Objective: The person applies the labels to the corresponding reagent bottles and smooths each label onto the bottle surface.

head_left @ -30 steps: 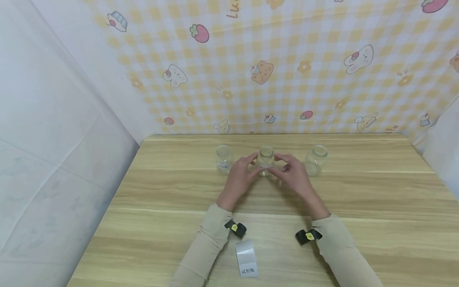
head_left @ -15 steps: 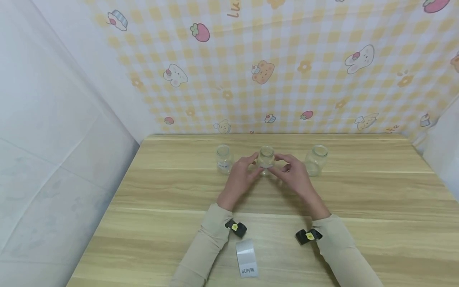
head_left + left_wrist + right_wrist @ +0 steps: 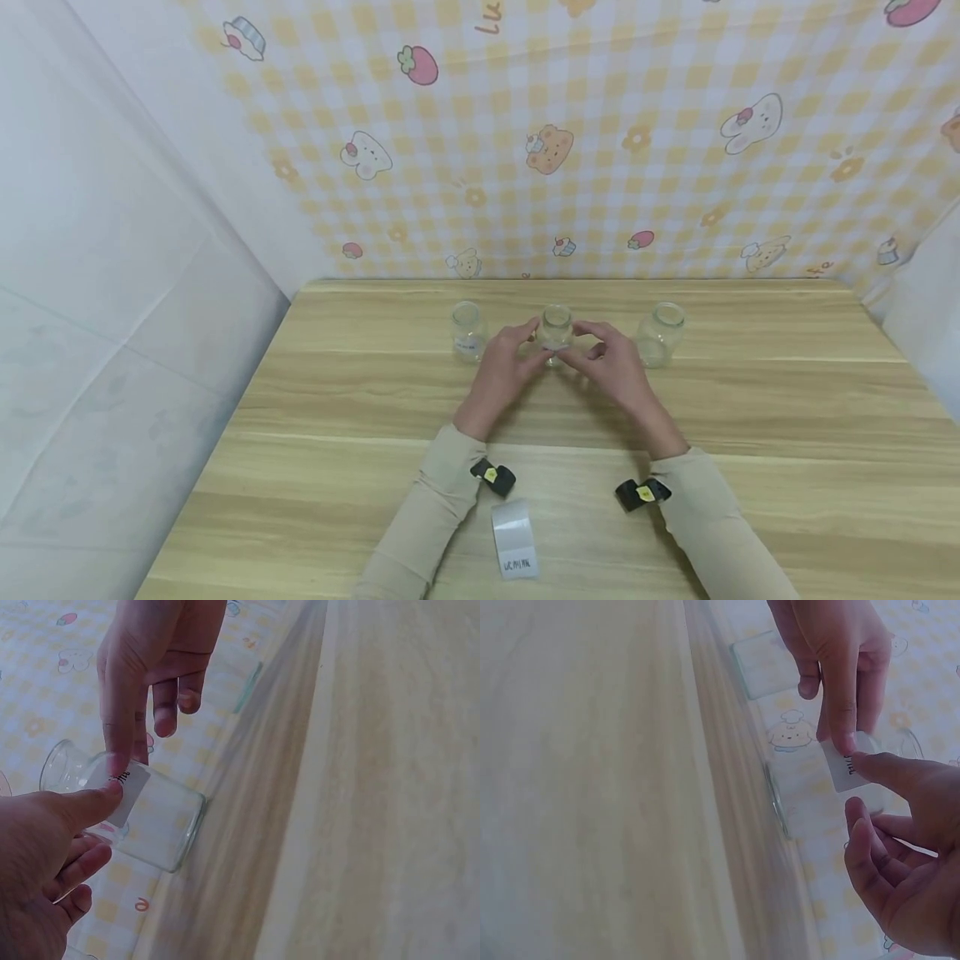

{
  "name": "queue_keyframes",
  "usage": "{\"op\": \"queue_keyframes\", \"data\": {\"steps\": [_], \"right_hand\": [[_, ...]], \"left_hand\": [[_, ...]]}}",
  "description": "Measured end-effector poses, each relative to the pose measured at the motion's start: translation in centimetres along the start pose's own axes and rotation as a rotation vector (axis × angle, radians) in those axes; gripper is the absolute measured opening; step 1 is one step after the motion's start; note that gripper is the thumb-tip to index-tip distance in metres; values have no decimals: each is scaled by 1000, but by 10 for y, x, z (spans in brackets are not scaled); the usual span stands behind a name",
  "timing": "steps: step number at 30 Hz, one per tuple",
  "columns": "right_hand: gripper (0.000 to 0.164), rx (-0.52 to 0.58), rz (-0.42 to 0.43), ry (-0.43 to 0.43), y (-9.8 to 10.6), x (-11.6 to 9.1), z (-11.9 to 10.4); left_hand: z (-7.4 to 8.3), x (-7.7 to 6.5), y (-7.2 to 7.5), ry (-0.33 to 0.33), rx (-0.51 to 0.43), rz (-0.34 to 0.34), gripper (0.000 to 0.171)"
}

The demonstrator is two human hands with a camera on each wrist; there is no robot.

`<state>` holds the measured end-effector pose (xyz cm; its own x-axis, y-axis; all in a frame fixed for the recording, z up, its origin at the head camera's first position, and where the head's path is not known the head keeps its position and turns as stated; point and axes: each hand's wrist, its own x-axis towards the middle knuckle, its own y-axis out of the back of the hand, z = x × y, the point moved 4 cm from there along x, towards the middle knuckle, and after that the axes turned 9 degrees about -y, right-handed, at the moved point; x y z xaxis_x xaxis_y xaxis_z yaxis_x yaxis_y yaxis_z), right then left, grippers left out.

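Note:
Both hands are at the middle clear glass jar (image 3: 557, 321), which stands upright on the table without a lid. My left hand (image 3: 504, 368) holds it from the left, my right hand (image 3: 613, 365) from the right. A white paper label (image 3: 129, 796) with dark handwriting lies on the jar's front. Both thumbs press on the label, their tips nearly meeting, as the right wrist view also shows on the label (image 3: 841, 769). The forefingers reach around the jar's sides near its neck. Part of the writing is hidden under the thumbs.
To the left stands a glass jar (image 3: 468, 333) bearing a written label. Another glass jar (image 3: 662, 335), with no label showing, stands to the right. A strip of label paper (image 3: 514, 539) with writing lies between the forearms. A patterned cloth (image 3: 480, 150) hangs behind the table.
The thumbs moved slightly apart on the label, then came back toward each other. Jars, label strip and forearms stay in place.

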<state>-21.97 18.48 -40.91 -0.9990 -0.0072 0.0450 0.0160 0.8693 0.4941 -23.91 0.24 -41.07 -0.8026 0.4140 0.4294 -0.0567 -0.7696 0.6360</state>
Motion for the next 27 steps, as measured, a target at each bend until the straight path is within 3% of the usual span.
{"op": "queue_keyframes", "data": {"steps": [11, 21, 27], "right_hand": [[50, -30, -12, 8, 3, 0, 1], [43, 7, -35, -28, 9, -1, 1], [37, 24, -31, -57, 14, -4, -3]], "left_hand": [[-1, 1, 6, 71, 0, -86, 52], [1, 1, 9, 85, 18, -100, 46], [15, 0, 19, 87, 38, -137, 39]]}}
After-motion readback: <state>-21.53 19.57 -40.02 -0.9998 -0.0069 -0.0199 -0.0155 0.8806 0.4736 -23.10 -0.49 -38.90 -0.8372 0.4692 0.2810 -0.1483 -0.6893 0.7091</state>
